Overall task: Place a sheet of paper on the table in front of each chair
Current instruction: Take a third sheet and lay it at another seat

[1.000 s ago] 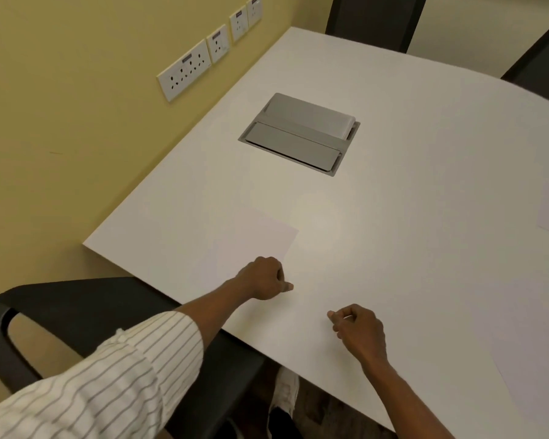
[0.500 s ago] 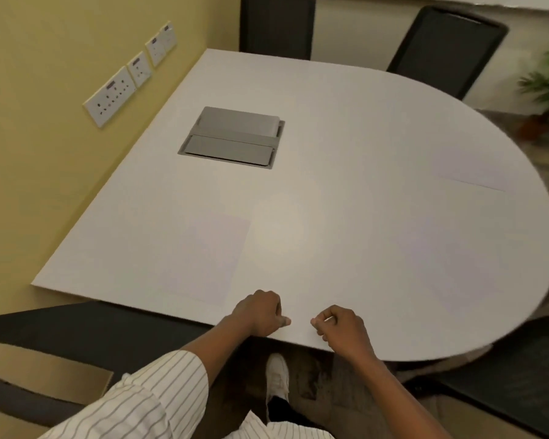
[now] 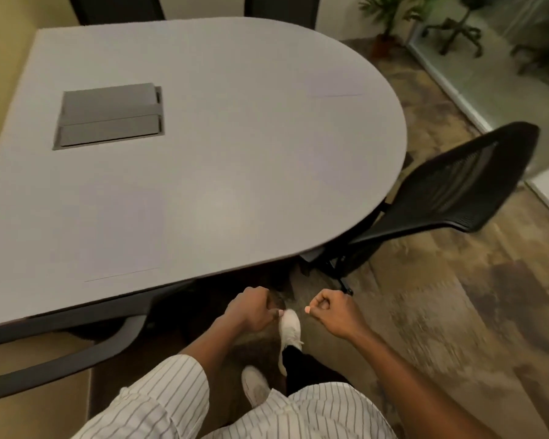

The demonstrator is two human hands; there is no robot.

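Both hands — left grip [image 3: 251, 308] and right grip [image 3: 332, 312] curled into empty fists — hang just off the table [image 3: 235, 153] edge, near a paper sheet [image 3: 118, 229].

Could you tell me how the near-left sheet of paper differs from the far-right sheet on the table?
The near-left sheet lies by the table's straight near edge, close to both hands; the far-right sheet lies by the curved end. The near-left sheet shows larger in view and its outline is easier to trace; the far-right sheet shows mainly one faint edge. Both are pale, lie flat and are untouched.
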